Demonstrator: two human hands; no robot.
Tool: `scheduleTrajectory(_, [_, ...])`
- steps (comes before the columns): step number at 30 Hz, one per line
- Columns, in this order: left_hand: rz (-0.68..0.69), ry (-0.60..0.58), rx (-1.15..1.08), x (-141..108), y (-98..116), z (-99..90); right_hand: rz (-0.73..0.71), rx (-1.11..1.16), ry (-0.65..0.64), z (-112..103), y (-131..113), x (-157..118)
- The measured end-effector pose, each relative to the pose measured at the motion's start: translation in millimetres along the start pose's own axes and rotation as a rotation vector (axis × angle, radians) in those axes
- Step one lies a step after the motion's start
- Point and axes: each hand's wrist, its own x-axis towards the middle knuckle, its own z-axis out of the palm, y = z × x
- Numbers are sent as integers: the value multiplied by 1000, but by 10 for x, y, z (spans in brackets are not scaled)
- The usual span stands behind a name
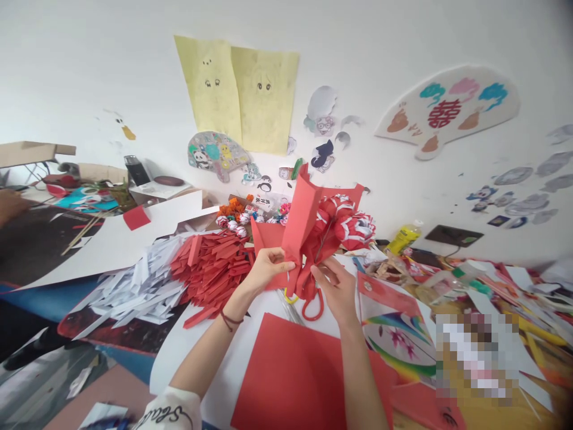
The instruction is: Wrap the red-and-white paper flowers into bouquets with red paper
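Note:
A bouquet of red and white paper flowers (353,224), partly wrapped in red paper (301,221), is held above the white-covered table. My left hand (268,272) pinches the left side of the wrapping near its gathered base, thumb on the paper. On the right side of that base, my right hand (335,283) has its fingers closed on the red paper. Below the bouquet lie scissors with a red handle (313,306), partly hidden. A large red sheet (295,376) lies flat in front, under my right forearm.
Piles of red strips (215,269) and white strips (143,286) lie at left, small paper flowers (235,218) behind. A yellow bottle (403,237) and cluttered papers are at right. Another person's hand (13,206) shows at the far left edge.

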Motion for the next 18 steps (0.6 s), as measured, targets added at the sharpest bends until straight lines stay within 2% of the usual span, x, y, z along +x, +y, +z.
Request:
scheduleTrajectory(4, [80, 7, 203, -41, 62, 18, -17, -87, 16, 7, -18, 4])
scheduleTrajectory(9, [147, -43, 452, -77, 173, 18, -13, -175, -15, -8, -11, -24])
scheduleTrajectory(14, [170, -117, 603, -84, 223, -18, 29, 4, -87, -18, -86, -39])
scheduleTrajectory(18, [164, -225, 639, -128, 300, 13, 50, 92, -111, -18, -148, -36])
